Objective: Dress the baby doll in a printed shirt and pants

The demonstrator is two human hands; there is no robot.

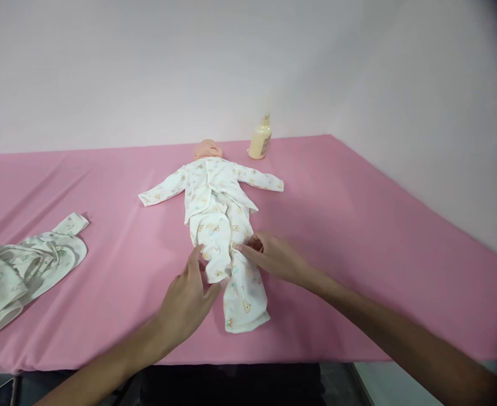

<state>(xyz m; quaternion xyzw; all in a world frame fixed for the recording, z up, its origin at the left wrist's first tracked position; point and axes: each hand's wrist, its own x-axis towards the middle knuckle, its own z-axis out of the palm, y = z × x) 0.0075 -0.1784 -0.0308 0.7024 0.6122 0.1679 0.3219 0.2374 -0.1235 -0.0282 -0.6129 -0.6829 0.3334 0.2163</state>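
Note:
A baby doll [208, 148] lies on its back, dressed in a white printed long-sleeved shirt [197, 183] with both sleeves spread out. White printed baby pants [246, 299] cover its lower body. The pant leg on the left is bunched up and shorter, while the one on the right lies stretched toward me. My left hand [189, 296] is closed around the lower end of the bunched leg, thumb and index finger on the cloth. With thumb and fingers, my right hand [271, 255] pinches the other leg around knee height. The doll's feet are mostly hidden.
A pump bottle [260, 141] of pale yellow liquid stands at the back of the table, near the wall. Crumpled white cloth with a green leaf print [28, 270] lies at the left. A pink sheet [350, 242] covers the table, whose front edge runs beneath my forearms.

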